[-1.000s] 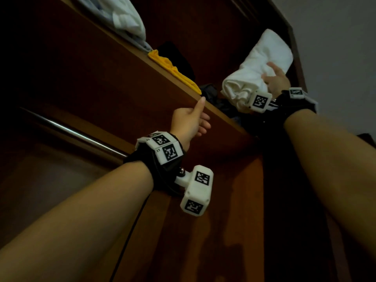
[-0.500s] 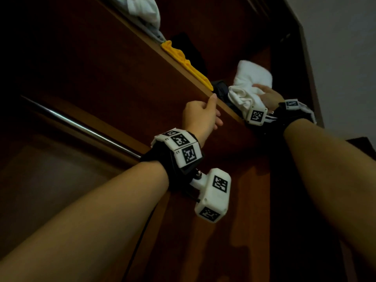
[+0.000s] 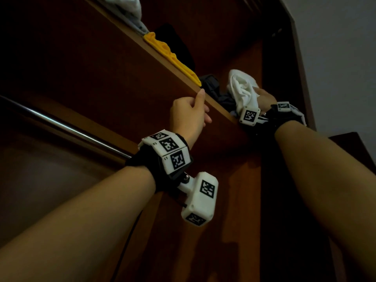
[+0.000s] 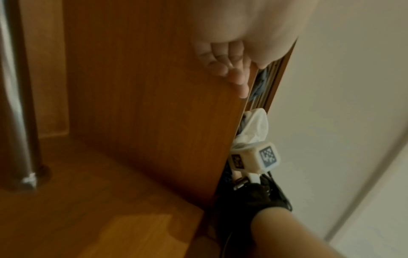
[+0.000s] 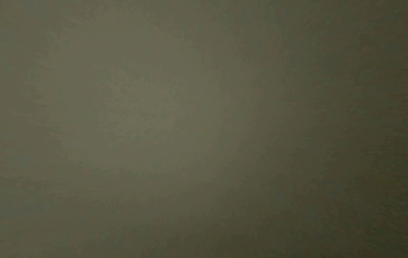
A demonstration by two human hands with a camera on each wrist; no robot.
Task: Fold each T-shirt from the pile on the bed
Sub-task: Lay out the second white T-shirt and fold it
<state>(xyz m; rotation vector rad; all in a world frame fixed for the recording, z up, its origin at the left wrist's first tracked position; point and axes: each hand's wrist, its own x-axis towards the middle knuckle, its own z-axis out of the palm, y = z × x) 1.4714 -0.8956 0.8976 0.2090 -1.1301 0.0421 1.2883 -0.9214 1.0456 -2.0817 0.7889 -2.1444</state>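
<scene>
The white T-shirt (image 3: 243, 88), already bundled up, sits on a high wardrobe shelf (image 3: 130, 64) at about two o'clock from the middle of the head view, pressed against the right-hand inner wall and touching a dark garment (image 3: 213, 86) on its nine o'clock side; the step in hand looks like stowing a finished shirt rather than folding; the right hand (image 3: 264, 96) is against the bundle at its four o'clock flank, but its fingers are hidden by cloth, so I cannot tell whether it grips or only pushes, and the right wrist view is a dull blank; the left hand (image 3: 189, 117) is loosely curled, thumb raised to the shelf's front edge, fingers under the board, holding nothing; the two hands are well apart; the bundle's long axis runs roughly from five o'clock up to eleven o'clock, its rounded end pointing inward to the shelf's depth, its looser folds hanging toward the edge; the next move probably calls for seating it fully behind the edge so those folds do not slip out; a yellow garment (image 3: 173, 58) lies along the shelf at eleven o'clock.
</scene>
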